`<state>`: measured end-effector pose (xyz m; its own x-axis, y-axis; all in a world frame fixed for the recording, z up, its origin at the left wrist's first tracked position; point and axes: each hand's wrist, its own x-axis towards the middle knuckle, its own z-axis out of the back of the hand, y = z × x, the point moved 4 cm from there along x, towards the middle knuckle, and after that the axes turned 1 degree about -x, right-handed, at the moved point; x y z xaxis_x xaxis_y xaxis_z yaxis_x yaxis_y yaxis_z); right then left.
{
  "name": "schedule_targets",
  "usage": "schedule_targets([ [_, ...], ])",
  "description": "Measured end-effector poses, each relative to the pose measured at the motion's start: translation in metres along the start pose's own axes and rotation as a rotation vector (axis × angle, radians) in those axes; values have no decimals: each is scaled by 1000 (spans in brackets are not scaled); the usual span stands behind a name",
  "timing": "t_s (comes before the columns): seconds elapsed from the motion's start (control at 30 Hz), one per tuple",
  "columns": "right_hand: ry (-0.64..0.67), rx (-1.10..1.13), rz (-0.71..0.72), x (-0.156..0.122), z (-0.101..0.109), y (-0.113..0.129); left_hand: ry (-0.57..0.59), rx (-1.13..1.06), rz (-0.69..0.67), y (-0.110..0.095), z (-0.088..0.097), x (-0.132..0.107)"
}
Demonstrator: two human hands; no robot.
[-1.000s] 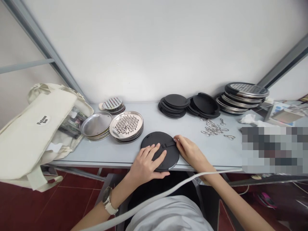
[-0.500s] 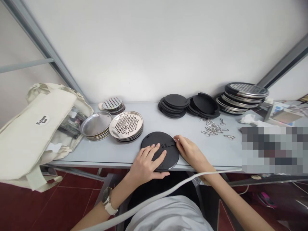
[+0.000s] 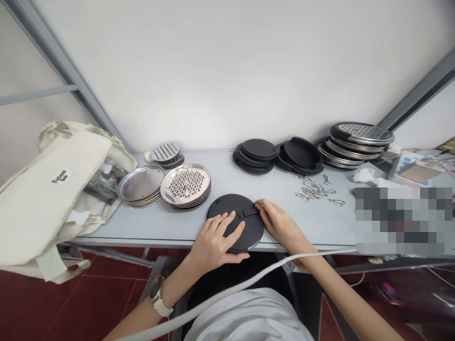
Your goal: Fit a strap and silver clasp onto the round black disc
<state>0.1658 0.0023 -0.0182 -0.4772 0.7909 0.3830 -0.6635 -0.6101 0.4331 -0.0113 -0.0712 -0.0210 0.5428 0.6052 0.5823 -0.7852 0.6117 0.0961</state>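
Observation:
A round black plastic disc (image 3: 251,233) lies at the table's front edge, with a narrow raised strip near its right side. My left hand (image 3: 216,239) rests on it with fingers spread flat and the thumb by the front rim. At the right rim, my right hand (image 3: 279,219) is closed in a pinch on a small metal wire clip (image 3: 257,206), mostly hidden by the fingertips. Several similar wire clips (image 3: 313,188) lie loose to the right. Left of the disc stands a stack of round metal grater plates (image 3: 186,184), beside a stack of plain metal discs (image 3: 141,183).
Black discs (image 3: 258,150) and black round trays (image 3: 302,154) are stacked along the wall. Assembled graters (image 3: 360,137) form a tall pile at the right. Smaller grater plates (image 3: 165,153) sit behind left. A cream bag (image 3: 53,184) stands left; a white cable (image 3: 231,290) crosses before me.
The view has shifted very slightly. Both hands keep the same position on the black disc, and nothing has been picked up or let go.

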Motion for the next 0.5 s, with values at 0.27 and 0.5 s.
schedule_targets([
  [0.27, 4, 17, -14, -1, -1, -1, 7, -7, 12, 0, -1, -1],
  [0.5, 16, 16, -13, 0, -1, -1, 31, -27, 6, 0, 0, -1],
])
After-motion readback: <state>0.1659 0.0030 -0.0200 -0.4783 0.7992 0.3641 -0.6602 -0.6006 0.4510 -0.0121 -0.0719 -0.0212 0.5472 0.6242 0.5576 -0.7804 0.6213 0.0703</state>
